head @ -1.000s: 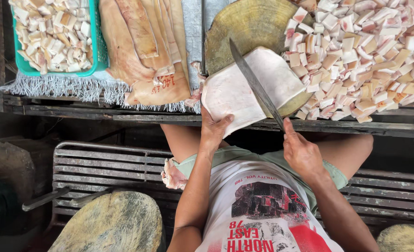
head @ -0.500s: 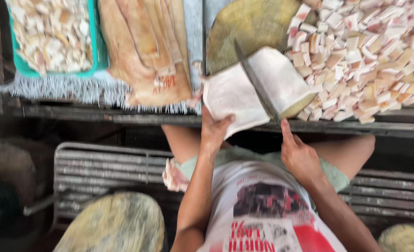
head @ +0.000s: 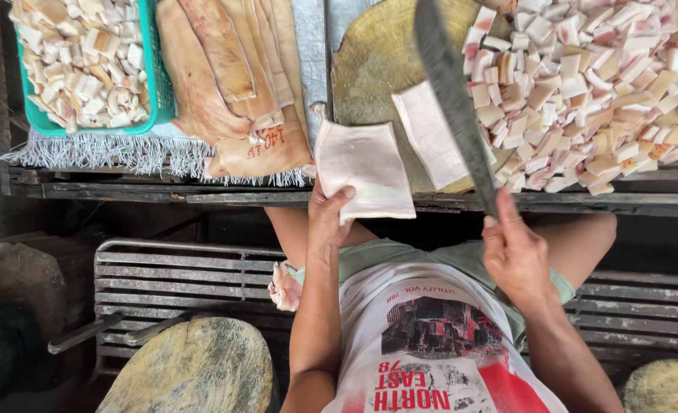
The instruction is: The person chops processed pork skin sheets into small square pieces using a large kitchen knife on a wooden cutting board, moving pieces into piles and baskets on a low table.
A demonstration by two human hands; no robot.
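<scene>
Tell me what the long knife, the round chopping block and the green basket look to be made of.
Long knife: dull grey metal, probably steel, mottled and unpolished.
Round chopping block: wood, seemingly a trunk slice, with a worn yellow-brown, scarred face.
Green basket: likely plastic, given its uniform bright colour and moulded mesh wall.

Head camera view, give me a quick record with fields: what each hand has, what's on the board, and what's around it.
left hand: left hand grips a pale flat slab by its near edge
right hand: right hand holds a long knife, blade over the board
board: round wooden chopping block with a second pale slab
right of board: heap of cut cubes
left of board: stacked tan sheets, green basket of small pieces
</scene>
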